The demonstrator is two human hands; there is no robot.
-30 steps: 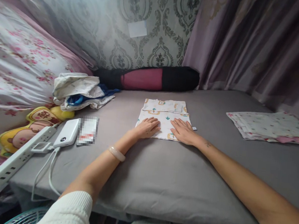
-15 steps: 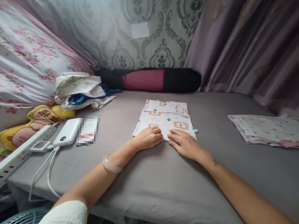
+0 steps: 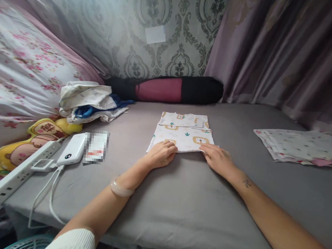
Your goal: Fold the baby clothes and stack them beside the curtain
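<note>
A folded white garment (image 3: pixel 179 135) printed with yellow lion faces and small green plants lies flat on the grey bed sheet, with a folded-over flap across its far part. Its near edge is gripped at the left by my left hand (image 3: pixel 162 154), fingers curled together over the cloth. At the near right corner, my right hand (image 3: pixel 217 158) closes its fingers on the same edge, thumb side hidden under the palm. Between the two hands that edge looks slightly raised.
Rumpled white and blue clothes (image 3: pixel 89 100) lie to the left. Folded spotted cloths (image 3: pixel 300 146) rest at the right. A white power bank (image 3: pixel 72 149), a power strip (image 3: pixel 19 175) and a yellow plush toy (image 3: pixel 15 154) sit near left. A black and maroon roll (image 3: pixel 163 88) lies against the wall.
My right hand has slid right along the garment's near edge to its corner, widening the gap between the hands. My left hand has shifted slightly left. The near edge has lifted a little.
</note>
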